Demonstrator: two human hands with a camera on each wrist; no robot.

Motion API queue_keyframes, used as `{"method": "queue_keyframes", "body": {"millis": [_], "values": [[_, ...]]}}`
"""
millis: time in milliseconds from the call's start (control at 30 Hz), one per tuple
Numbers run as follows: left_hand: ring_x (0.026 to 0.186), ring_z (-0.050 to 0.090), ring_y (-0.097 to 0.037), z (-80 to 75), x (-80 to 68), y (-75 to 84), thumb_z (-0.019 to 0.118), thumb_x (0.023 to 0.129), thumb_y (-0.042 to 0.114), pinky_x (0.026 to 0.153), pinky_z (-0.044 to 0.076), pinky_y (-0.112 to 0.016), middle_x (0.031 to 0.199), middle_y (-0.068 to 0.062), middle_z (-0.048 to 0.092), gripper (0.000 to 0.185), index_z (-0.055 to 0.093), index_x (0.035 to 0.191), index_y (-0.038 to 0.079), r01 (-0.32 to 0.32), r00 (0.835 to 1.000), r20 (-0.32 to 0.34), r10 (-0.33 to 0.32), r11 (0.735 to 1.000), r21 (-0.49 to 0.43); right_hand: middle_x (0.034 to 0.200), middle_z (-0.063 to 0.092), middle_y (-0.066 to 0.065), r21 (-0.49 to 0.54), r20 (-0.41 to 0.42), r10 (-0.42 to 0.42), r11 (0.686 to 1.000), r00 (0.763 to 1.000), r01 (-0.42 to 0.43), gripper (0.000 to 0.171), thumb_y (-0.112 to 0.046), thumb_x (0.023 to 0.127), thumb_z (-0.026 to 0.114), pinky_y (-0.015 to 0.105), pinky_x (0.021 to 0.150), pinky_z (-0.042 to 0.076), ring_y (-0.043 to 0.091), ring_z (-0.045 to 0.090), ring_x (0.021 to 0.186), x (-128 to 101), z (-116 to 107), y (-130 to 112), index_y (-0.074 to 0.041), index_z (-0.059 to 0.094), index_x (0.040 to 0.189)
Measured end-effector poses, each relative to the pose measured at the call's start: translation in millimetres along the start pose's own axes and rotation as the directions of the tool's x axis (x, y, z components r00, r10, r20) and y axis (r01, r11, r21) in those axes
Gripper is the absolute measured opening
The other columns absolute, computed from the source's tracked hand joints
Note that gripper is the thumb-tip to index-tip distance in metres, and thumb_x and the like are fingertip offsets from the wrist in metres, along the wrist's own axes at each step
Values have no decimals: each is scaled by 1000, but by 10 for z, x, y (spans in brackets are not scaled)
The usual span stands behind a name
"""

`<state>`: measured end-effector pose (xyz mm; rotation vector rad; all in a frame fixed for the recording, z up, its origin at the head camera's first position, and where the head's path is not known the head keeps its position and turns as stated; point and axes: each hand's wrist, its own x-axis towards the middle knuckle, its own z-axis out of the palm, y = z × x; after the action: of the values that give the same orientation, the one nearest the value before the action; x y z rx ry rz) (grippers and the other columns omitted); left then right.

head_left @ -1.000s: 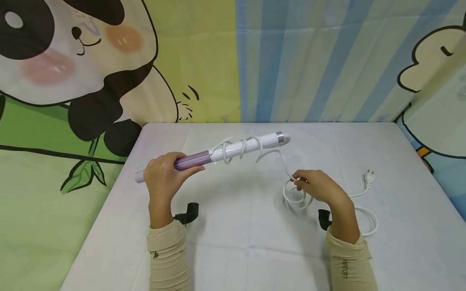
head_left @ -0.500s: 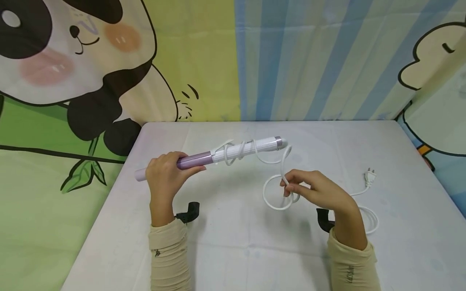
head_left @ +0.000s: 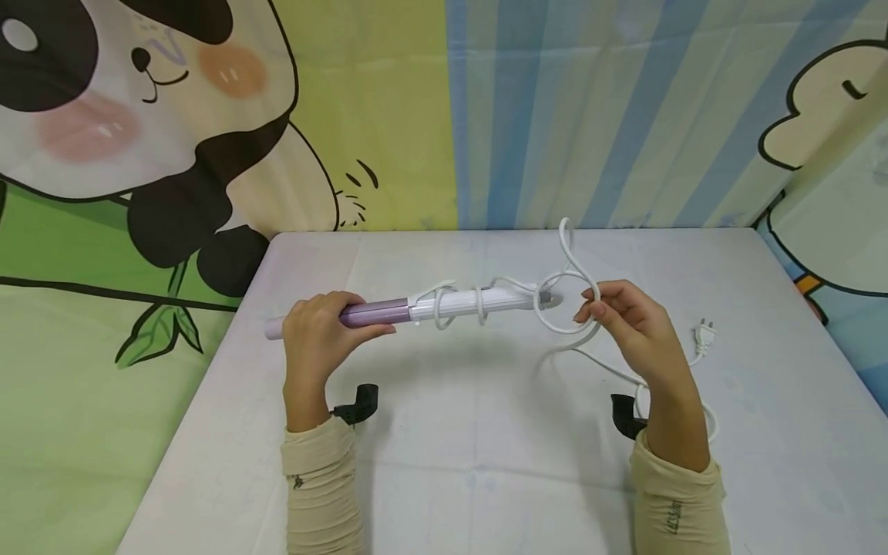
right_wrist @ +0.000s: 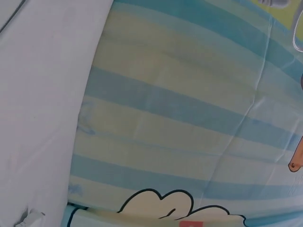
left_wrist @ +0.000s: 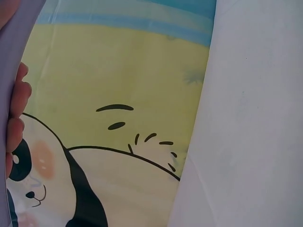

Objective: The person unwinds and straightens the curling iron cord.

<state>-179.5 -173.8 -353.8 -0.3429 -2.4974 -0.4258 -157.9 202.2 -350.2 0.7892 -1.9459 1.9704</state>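
Note:
My left hand (head_left: 312,339) grips a curling iron (head_left: 378,311) by its purple section and holds it nearly level above the table. White cord (head_left: 479,307) winds loosely around the white section. Beyond the right end, my right hand (head_left: 641,331) pinches a loop of the cord between thumb and fingers. The loop circles in front of that end. In the left wrist view, fingertips (left_wrist: 19,97) curl past a purple strip of the iron (left_wrist: 6,90). The right wrist view catches only the iron's grey-white end (right_wrist: 274,3) and a sliver of finger at its right edge.
A white plug (head_left: 704,338) lies on the white table (head_left: 472,478) at the right. More cord runs on the table beneath the right wrist. Black wrist mounts (head_left: 357,406) jut from both wrists. A printed cartoon curtain (head_left: 388,116) hangs behind the table.
My right hand has risen and moved right, carrying the cord loop up to the iron's right end. That end has dipped, so the iron is now more level. The left hand stays nearly still.

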Motion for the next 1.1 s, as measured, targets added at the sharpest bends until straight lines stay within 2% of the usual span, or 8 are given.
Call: {"method": "queue_keyframes", "body": {"millis": [267,400,467,567,667,733,867,1100], "values": [[62,58,-23,-35,-34,-88,84,46,51,60,38,-34,74,-7,69,57,68,81,9,-21,1000,-18,20,998,-67,79,66,0,18,-179,-19,1000,984,23,22,12,89,44,15,78,44,10,60,78,-2,-115,28,-2,58,101],[63,57,-23,-58,-52,-131,87,44,46,60,38,-34,74,-6,68,54,69,80,10,-3,1000,-12,1,991,-134,75,63,-12,-247,-343,12,963,939,-102,14,2,91,48,12,71,43,3,56,73,-7,-190,40,0,59,100],[64,57,-22,-72,-58,-147,89,44,42,61,39,-34,75,-7,68,52,69,79,9,11,1000,-10,-14,984,-180,74,58,-21,-433,-432,8,875,902,-215,15,-4,92,50,9,68,40,-4,53,71,-11,-233,60,3,59,102],[67,58,-23,-93,-63,-162,91,43,35,62,40,-34,76,-9,69,51,69,80,8,32,999,-26,-39,971,-237,79,62,-12,-633,-495,28,673,869,-382,23,-12,94,49,9,62,36,-8,46,66,-26,-310,102,4,56,109],[69,60,-26,-103,-58,-151,92,43,29,64,40,-35,77,-12,69,50,69,81,5,62,995,-65,-81,965,-256,100,65,13,-711,-420,256,504,871,-491,34,-22,97,44,28,72,44,12,56,80,-61,-420,121,0,50,122],[69,60,-28,-102,-57,-136,92,43,29,63,40,-36,77,-13,69,51,69,81,3,89,989,-97,-115,967,-239,115,58,23,-757,-297,434,435,850,-487,43,-30,98,39,45,77,43,32,55,92,-84,-491,132,-2,43,130],[65,60,-29,-84,-48,-106,91,44,34,62,38,-37,76,-15,68,54,69,83,2,112,980,-142,-138,978,-176,124,52,23,-782,-130,578,439,806,-442,51,-39,98,36,59,84,37,47,47,107,-84,-507,138,-4,38,135],[64,61,-27,-27,-16,-50,89,45,40,62,38,-36,76,-13,69,57,70,84,4,75,984,-150,-97,987,-145,120,57,19,-744,24,491,590,871,-312,46,-36,97,40,56,88,38,41,46,115,28,-130,89,-4,44,131]]}}
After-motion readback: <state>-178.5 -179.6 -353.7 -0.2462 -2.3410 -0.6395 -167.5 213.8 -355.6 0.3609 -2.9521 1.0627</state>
